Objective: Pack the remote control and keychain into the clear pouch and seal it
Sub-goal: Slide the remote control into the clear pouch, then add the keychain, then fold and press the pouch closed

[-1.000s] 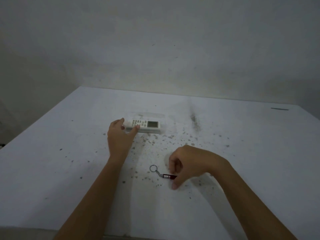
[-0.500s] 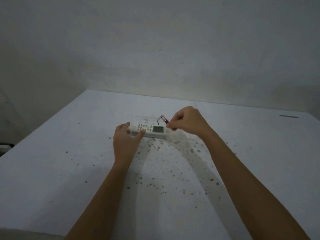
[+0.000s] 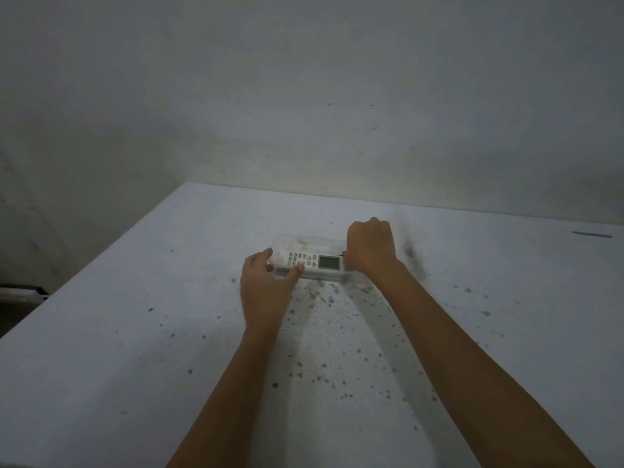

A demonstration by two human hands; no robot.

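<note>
Both hands are working at the pouch (image 3: 312, 243), which is lying on the speckled table (image 3: 135, 332) near its far edge. Left hand (image 3: 266, 292) is bracing the pouch's left end, thumb and fingers spread wide around it with the thumb tip resting on the remote (image 3: 312, 262). Right hand (image 3: 371, 248) is curled into a loose fist at the pouch's right end, where a second ago it was down on the near side of the pouch pinching the keychain. That hand has crossed to the opening, so the keychain is probably going in now. Only a small dark sliver (image 3: 343, 254) is showing just left of the fist; whether the fingers are gripping the keychain or have released it, I cannot tell. Inside the pouch, the remote is lying flat, screen toward the right hand. Sealing is not yet done.
</note>
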